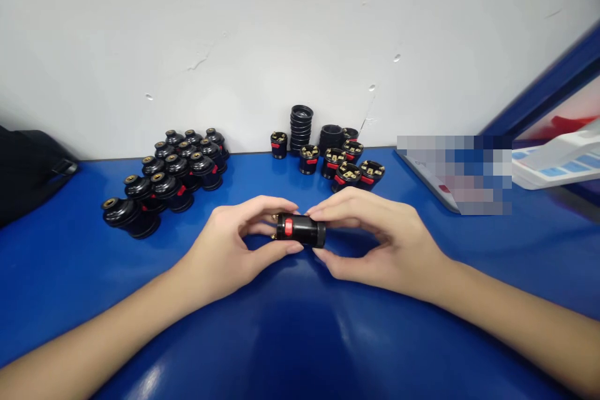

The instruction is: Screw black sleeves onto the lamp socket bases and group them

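Observation:
A black lamp holder (300, 229) with a red switch and brass contacts lies sideways between both my hands, just above the blue table (300, 337). My left hand (234, 249) pinches its brass-contact end with thumb and fingers. My right hand (375, 240) wraps its fingers around the other, plain black end. Both hands are closed on the part.
A cluster of assembled black holders (169, 178) stands at the back left. Several open inner parts with brass contacts (347, 169) and a stack of black rings (300, 127) sit at the back centre by the white wall. A dark bag (28, 169) lies far left; papers (553, 159) right.

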Tool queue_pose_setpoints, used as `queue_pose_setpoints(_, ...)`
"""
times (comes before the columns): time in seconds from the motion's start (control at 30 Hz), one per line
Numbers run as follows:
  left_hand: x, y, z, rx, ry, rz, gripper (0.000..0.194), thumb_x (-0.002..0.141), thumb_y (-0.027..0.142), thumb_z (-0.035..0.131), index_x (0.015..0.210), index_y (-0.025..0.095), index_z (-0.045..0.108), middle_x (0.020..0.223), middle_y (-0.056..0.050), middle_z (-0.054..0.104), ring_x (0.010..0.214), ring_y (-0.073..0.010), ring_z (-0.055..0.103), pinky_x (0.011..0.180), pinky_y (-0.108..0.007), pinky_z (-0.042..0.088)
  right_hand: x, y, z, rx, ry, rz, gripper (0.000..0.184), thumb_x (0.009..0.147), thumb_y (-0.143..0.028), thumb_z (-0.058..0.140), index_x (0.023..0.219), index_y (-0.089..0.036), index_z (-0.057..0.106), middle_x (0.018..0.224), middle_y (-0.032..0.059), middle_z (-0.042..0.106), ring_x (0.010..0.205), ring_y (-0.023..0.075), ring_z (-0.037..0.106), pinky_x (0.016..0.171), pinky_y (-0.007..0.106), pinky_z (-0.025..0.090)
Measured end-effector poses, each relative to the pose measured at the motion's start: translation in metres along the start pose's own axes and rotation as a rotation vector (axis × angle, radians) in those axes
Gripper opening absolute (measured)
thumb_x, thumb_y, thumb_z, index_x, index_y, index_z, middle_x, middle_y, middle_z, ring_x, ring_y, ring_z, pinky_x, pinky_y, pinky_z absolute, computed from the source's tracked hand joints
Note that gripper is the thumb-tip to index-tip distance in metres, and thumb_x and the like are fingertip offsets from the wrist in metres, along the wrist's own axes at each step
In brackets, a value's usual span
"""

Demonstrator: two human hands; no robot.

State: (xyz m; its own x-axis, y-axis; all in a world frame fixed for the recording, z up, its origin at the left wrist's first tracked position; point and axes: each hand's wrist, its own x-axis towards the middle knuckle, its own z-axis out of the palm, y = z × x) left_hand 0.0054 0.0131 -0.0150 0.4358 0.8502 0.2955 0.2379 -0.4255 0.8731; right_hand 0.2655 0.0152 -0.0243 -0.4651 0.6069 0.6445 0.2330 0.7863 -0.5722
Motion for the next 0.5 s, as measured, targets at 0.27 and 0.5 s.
queue_pose_setpoints(0.27, -0.0006, -0.0039, -0.0033, 0.406, -0.047, 0.48, 0.039, 0.101, 0.016, 0.078, 0.137, 0.022, 0.065, 0.129, -0.01, 0.077, 0.12, -0.0194, 0.076, 0.106, -0.03, 0.061, 0.0005, -0.0059, 0.0026, 0.243, -0.001, 0.226, 0.038, 0.08, -0.006, 0.085, 0.114, -0.022, 0.078, 0.104, 0.0031, 0.08, 0.092, 0.0225, 0.086, 0.089, 0.039, 0.076)
queue_pose_setpoints(0.5, -0.0033, -0.0015, -0.0066, 0.438, -0.126, 0.124, 0.035, 0.117, 0.044, 0.047, 0.147, 0.026, 0.056, 0.111, -0.006, 0.076, 0.106, -0.0234, 0.072, 0.1, -0.042, 0.055, 0.0026, -0.0055, 0.0005, 0.153, -0.021, 0.168, 0.038, 0.081, -0.005, 0.082, 0.114, -0.023, 0.078, 0.105, 0.0042, 0.081, 0.092, 0.0217, 0.085, 0.087, 0.037, 0.077)
